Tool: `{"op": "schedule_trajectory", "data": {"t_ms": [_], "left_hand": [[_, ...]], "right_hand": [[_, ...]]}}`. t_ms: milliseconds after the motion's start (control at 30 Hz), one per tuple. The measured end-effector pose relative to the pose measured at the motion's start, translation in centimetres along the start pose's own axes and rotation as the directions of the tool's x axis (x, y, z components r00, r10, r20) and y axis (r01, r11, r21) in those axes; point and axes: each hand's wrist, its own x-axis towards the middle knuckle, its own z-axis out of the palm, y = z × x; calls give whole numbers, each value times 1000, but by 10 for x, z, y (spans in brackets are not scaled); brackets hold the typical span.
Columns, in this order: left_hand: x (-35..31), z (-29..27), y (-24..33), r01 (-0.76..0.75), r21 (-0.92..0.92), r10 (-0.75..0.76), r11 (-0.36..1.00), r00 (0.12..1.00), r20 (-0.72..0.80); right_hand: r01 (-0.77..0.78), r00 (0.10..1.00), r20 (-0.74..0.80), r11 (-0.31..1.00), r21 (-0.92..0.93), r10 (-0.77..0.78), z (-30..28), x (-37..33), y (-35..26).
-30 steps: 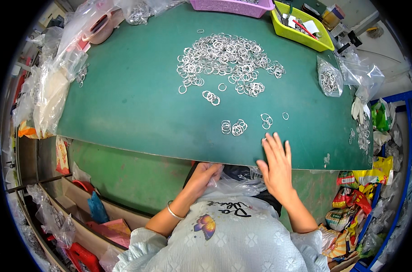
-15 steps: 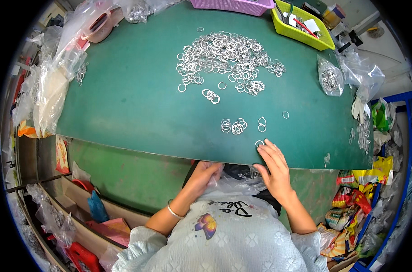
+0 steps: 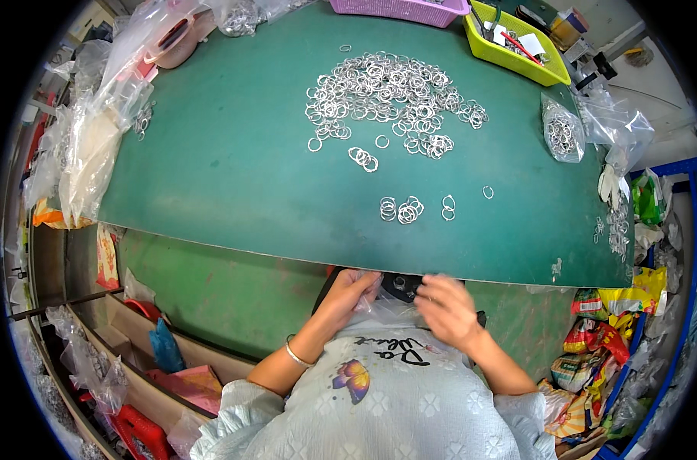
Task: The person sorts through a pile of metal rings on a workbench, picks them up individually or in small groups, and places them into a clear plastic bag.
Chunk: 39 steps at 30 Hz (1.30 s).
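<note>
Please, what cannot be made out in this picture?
Head view, right hand: blurred; whether it holds anything is unclear.
Head view, clear plastic: partly covered by the left hand.
Head view, purple basket: cut off by top edge.
Head view, ring pile: lower layers hidden by upper ones.

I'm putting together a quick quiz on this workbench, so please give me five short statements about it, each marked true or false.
1. The left hand holds clear plastic. True.
2. The right hand is pressed flat on the middle of the table. False: it is blurred, on the body side of the near edge.
3. All the loose silver rings lie in one heap. False: small groups and single ones lie apart from it.
4. The yellow-green basket stands right of the purple basket. True.
5. A bracelet is on the right wrist. False: it is on the left.
</note>
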Motion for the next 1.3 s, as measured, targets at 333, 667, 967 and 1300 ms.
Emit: {"op": "schedule_trajectory", "data": {"t_ms": [333, 667, 967, 1300], "left_hand": [[-4, -10, -2, -11, -79, 9, 997, 1000, -19], [-8, -15, -5, -47, -171, 47, 984, 999, -6], [-9, -13, -7, -52, -119, 50, 992, 999, -21], [-58, -27, 7, -78, -77, 68, 994, 990, -122]], "right_hand": [[-317, 944, 2, 906, -281, 331, -14, 54, 51], [-161, 985, -74, 981, -104, 154, -19, 17, 1], [-152, 984, 75, 984, -97, 160, -2, 5, -17], [-330, 944, -133, 870, -365, 302, -23, 58, 25]]}}
